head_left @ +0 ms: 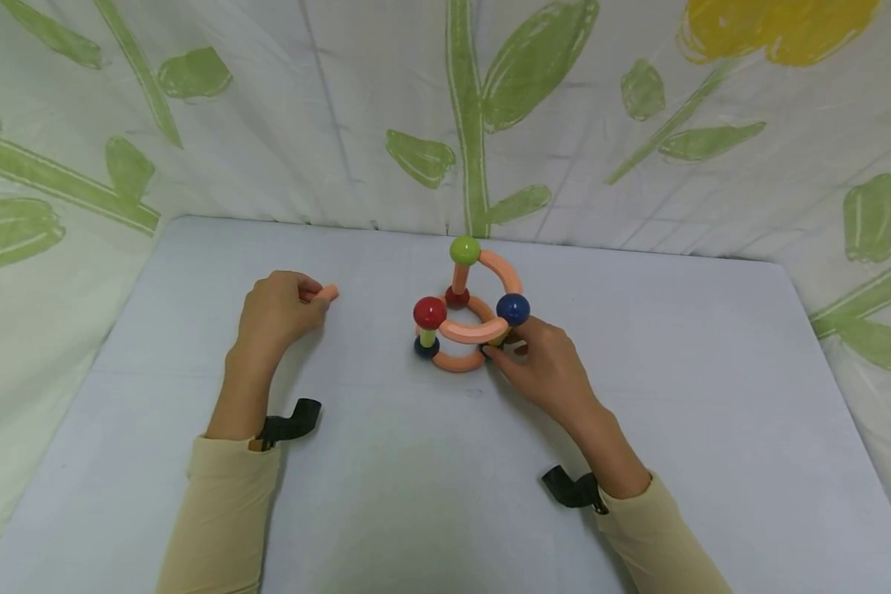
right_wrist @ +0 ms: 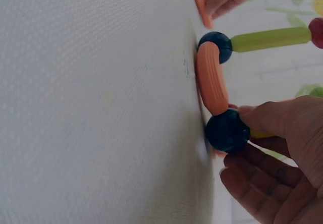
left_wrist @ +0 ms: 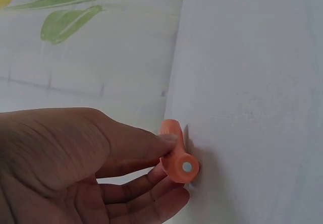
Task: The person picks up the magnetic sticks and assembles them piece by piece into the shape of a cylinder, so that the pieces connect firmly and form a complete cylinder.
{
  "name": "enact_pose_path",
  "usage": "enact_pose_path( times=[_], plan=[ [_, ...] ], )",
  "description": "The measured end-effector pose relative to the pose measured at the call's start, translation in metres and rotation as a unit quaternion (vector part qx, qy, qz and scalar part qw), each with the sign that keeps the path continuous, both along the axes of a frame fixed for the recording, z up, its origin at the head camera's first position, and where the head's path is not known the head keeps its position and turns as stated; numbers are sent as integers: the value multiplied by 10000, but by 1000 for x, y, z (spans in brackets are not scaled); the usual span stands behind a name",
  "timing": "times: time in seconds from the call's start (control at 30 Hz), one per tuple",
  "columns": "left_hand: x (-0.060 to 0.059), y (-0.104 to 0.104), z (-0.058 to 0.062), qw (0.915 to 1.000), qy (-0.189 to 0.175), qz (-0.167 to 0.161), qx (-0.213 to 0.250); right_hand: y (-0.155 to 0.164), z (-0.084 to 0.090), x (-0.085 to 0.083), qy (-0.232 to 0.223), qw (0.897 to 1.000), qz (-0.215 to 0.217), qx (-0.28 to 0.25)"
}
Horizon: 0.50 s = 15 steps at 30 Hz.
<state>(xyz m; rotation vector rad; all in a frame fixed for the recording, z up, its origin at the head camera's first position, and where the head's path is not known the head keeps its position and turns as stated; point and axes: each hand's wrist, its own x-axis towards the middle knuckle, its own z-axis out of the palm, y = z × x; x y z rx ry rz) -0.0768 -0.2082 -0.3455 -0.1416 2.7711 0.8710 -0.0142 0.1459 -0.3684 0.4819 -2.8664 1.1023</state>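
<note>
The right hand [head_left: 545,363] should keep the magnetic ball-and-rod structure [head_left: 466,309] steady at its base, fingers pinching the lower dark blue ball [right_wrist: 227,130] without tilting the upright rods, since the joints look easy to knock loose. The left hand [head_left: 278,309] pinches a loose curved orange rod [head_left: 328,292] between thumb and fingers, its end showing a small round magnet [left_wrist: 187,166]; this piece is best brought in end-on so the tip meets a ball squarely. The structure stands near the middle of the pale worktop [head_left: 713,396], touching the right hand and well apart from the left, which rests on the worktop off to its side.
</note>
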Motion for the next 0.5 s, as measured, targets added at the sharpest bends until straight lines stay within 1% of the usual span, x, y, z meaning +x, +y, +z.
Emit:
enact_pose_path(
  times=[0.13,0.3,0.4,0.5],
  plan=[
    [-2,3,5,9996,-102,-187,180,2,1,1,2,10000,-7,-43],
    [-5,8,12,9968,-290,-450,588,3,1,1,27,10000,-34,-65],
    [-4,11,17,9942,-445,-536,821,3,0,-1,-16,10000,-33,-92],
    [-1,13,22,9920,-564,-633,939,2,-1,-2,-107,9999,8,-117]
  ],
)
